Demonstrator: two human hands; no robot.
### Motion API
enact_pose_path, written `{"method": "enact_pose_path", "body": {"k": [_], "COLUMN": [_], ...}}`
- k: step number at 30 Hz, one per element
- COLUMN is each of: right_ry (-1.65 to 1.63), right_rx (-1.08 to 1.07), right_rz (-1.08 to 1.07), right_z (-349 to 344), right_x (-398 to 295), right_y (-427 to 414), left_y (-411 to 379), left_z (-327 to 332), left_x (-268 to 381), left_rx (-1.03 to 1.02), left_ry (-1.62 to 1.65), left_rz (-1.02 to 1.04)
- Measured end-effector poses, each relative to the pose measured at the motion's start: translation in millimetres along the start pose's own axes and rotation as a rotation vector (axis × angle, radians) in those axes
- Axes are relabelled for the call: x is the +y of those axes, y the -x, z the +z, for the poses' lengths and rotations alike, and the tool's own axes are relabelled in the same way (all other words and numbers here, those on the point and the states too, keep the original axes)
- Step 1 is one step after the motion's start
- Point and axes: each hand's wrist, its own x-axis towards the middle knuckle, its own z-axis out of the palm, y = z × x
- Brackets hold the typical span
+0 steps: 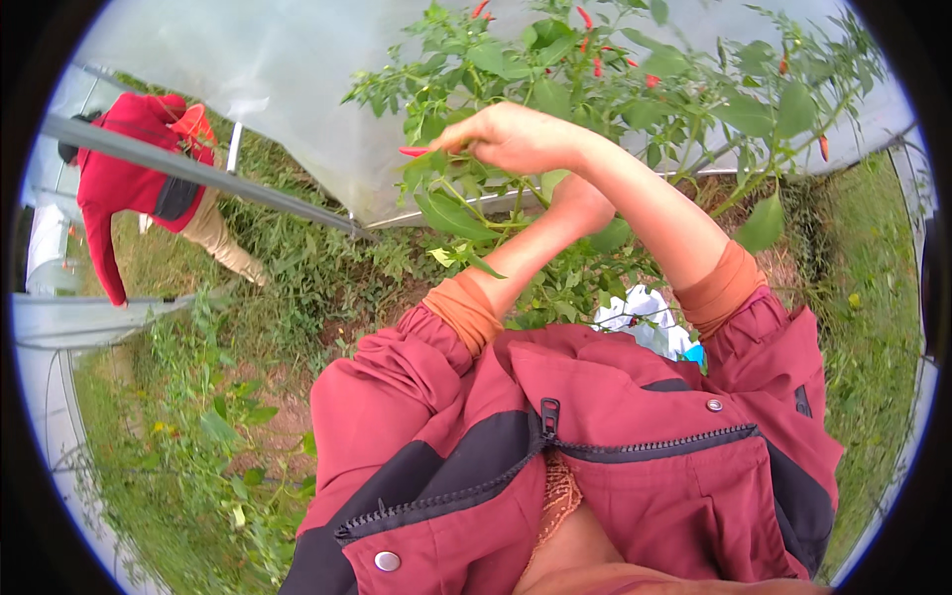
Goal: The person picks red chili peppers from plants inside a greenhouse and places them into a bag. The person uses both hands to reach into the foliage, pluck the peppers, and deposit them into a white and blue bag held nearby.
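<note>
My right hand (520,137) reaches across to the left over my left wrist, its fingers curled among the leaves of a chili pepper plant (554,97). A red chili pepper (413,151) lies just beyond its fingertips; whether the fingers hold it or a stem is unclear. Below my right forearm is my left hand (584,202), bent into the foliage, its fingers hidden by the forearm and leaves. More red chilies (584,18) hang on the upper branches.
A metal rail (201,172) slants at the left, in front of a person in red (141,160) bending down with an orange-red container (195,125). Translucent plastic sheeting (297,97) stands behind the plant. A white bag (643,320) lies below it, near my right sleeve. Weeds cover ground at both sides.
</note>
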Motion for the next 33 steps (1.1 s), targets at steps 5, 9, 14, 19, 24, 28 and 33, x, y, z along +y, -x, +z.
{"method": "enact_pose_path", "body": {"k": [5, 9, 14, 19, 24, 28, 33], "right_ry": [0.6, 0.882, 0.937, 0.249, 0.035, -0.19, -0.351], "right_rx": [0.095, 0.253, 0.311, 0.64, 0.77, 0.879, 1.059], "right_rz": [0.039, 0.137, 0.478, 0.458, 0.779, 0.693, 0.313], "right_z": [-11.0, -31.8, -29.0, -2.8, 8.7, 15.4, 17.3], "right_x": [-6.6, -14.1, -13.5, 4.6, -2.1, -10.9, -19.8], "right_y": [12.4, 45.7, 110.8, 155.4, 158.3, 155.5, 145.9], "left_y": [-7.6, -5.4, -0.2, 0.4, -0.6, -6.2, -14.3], "left_z": [0.8, -6.2, -23.5, -33.3, -31.1, -26.9, -6.9], "left_x": [-12.3, -17.8, -5.9, 0.6, -8.2, -7.3, 10.9], "left_rx": [-0.041, -0.037, -0.263, -0.132, -0.172, -0.17, -0.206], "left_ry": [-0.148, -0.171, -0.386, 0.115, -0.027, 0.066, -0.106], "left_rz": [0.147, 0.088, 0.048, 0.141, 0.026, 0.189, 0.321]}}
